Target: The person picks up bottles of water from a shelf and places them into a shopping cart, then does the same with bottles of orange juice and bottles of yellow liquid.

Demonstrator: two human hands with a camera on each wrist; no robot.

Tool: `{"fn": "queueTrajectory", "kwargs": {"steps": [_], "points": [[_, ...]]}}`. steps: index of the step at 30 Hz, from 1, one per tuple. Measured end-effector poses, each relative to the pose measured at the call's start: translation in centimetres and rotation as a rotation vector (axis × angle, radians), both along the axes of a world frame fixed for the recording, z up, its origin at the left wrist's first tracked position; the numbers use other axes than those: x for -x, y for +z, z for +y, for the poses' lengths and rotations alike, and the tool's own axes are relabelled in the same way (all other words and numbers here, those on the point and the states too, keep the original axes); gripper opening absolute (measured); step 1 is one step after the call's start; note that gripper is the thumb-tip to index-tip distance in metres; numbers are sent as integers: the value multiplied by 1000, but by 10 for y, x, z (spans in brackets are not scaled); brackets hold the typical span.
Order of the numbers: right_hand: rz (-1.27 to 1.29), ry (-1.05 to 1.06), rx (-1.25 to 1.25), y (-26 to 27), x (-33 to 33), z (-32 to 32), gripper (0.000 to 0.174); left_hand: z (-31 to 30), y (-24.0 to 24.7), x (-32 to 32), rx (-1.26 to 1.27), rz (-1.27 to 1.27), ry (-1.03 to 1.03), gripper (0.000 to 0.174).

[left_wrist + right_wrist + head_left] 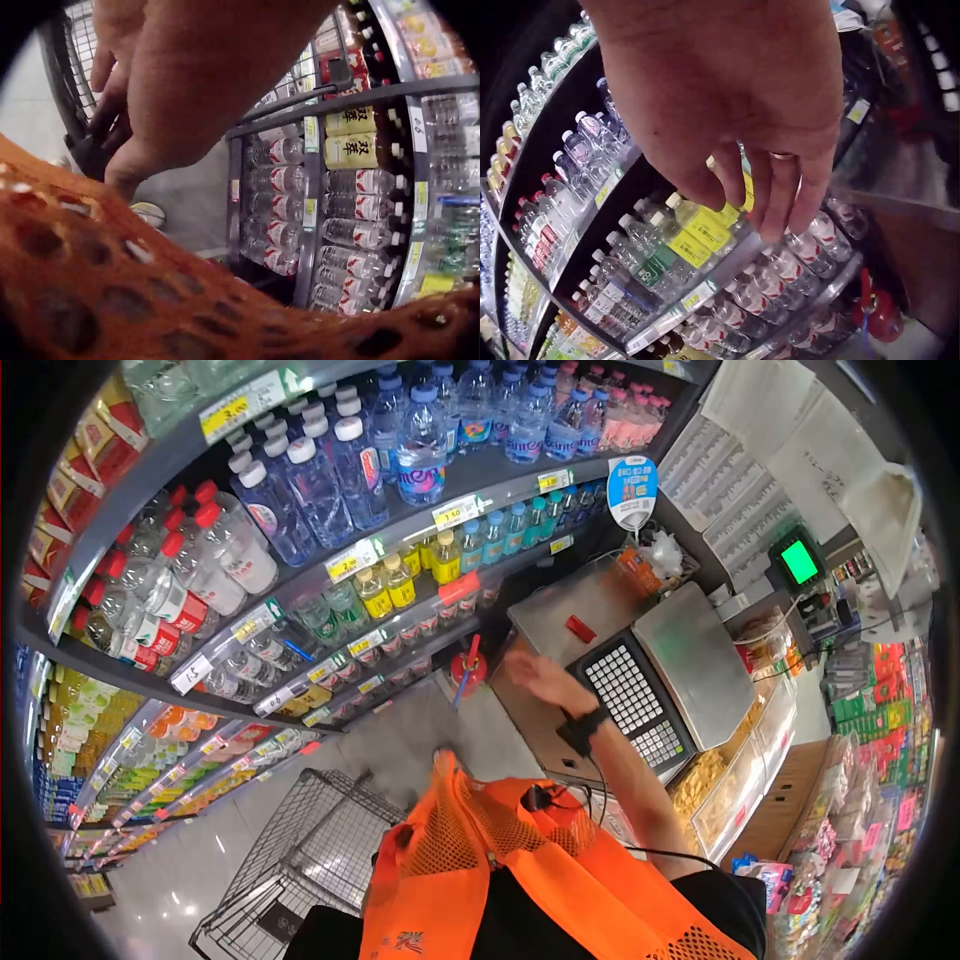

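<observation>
My right hand (pixel 545 680) hangs in the air beside a counter scale, its fingers loosely bent and nothing in them. In the right wrist view the same hand (pixel 735 112), with a ring on one finger, overlaps shelves of bottled drinks (pixel 701 229). The scale has a keypad (pixel 630 695) and a metal plate (pixel 695 665). A small red item (pixel 579 628) lies on the counter behind the keypad. My left hand (pixel 180 82) grips the dark handle (pixel 91 156) of a wire shopping cart (pixel 300 840). In the head view this hand is hidden behind the orange vest (pixel 440 860).
Shelves of water bottles (pixel 420 450) curve along the left and front. A red round object (pixel 468 668) stands on the floor by the counter. A green-lit screen (pixel 799 561) is at the right, above a case of yellow snacks (pixel 700 780). Packaged goods (pixel 885 700) fill the far right.
</observation>
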State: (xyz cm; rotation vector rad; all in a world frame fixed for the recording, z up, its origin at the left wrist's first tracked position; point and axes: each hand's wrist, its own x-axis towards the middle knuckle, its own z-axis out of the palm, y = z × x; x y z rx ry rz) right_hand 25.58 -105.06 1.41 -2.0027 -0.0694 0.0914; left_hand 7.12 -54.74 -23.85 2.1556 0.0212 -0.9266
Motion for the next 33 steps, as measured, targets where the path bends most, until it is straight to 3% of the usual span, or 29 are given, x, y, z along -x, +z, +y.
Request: {"fn": "queueTrajectory", "kwargs": {"steps": [2,4,6,13,16,19,20,21,22,25,27,28,30,33], "points": [[49,-11,197,50,-46,9,39,-26,-4,-5,110,91,226,13],[94,-43,154,63,-92,12,37,-49,0,-12,181,143,389,13],[-107,-25,194,63,-140,11,40,-68,5,-15,231,163,504,14],[-63,35,564,62,-286,22,47,-111,15,37,287,146,802,17],[-66,55,560,49,-300,26,48,-121,15,76,328,159,922,18],[-249,87,530,35,-300,22,47,-116,9,99,771,289,1219,19],[-319,101,505,31,-296,23,47,-112,26,99,609,66,1019,21],[-323,87,578,44,-284,27,45,-124,89,77,114,-141,788,22],[-270,97,539,55,-271,29,40,-124,110,67,6,-43,778,25],[-407,163,436,63,-240,28,32,-110,106,43,346,-213,940,25],[-499,213,439,71,-212,25,33,-131,188,-6,9,-266,742,22],[-547,239,442,77,-196,23,33,-139,215,-28,-19,-212,754,22],[-571,342,397,93,-163,28,35,-161,264,-64,136,-420,735,21],[-396,530,319,120,-119,56,36,-192,304,-109,63,-708,484,45]]}}
